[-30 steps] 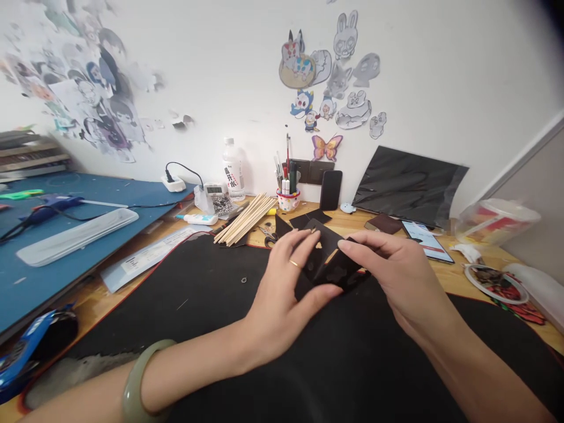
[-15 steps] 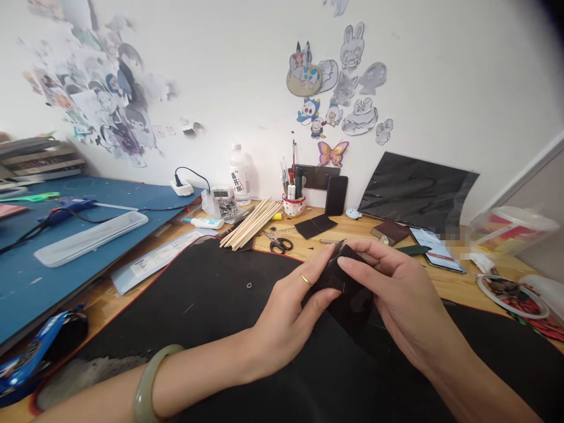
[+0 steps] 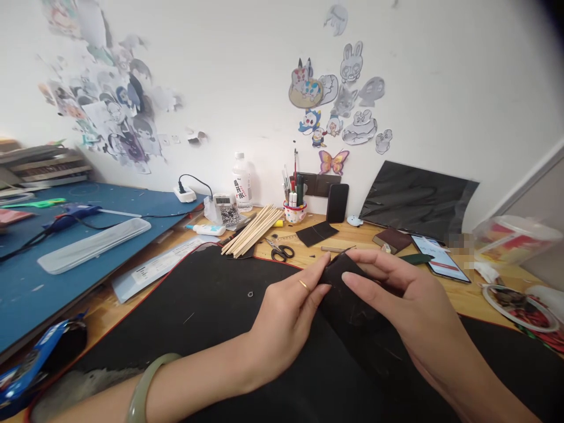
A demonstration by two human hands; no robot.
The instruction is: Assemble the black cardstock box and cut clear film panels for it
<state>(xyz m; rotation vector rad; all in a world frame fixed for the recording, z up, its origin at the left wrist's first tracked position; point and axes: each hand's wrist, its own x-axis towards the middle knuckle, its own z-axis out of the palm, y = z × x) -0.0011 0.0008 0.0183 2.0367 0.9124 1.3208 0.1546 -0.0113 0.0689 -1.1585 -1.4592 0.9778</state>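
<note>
Both hands hold a thin, dark black sheet, perhaps leather or cloth, above the black desk mat. At the sheet's upper left edge, my left hand pinches it between thumb and fingers. My right hand grips the sheet farther right, thumb on the near face and fingers behind. The sheet's lower part hangs toward the mat, and its outline blends into the black there. A ring is on the left hand and a pale green bangle on that wrist.
Beyond the mat lie scissors, wooden sticks, a black piece and a pen cup. A bottle and an upright phone stand by the wall. At left are a blue board and a blue tool.
My left thumb has moved up toward its fingers at the sheet's edge, and more of the sheet's near face shows. The whole view has shifted slightly, with the background lower in frame.
</note>
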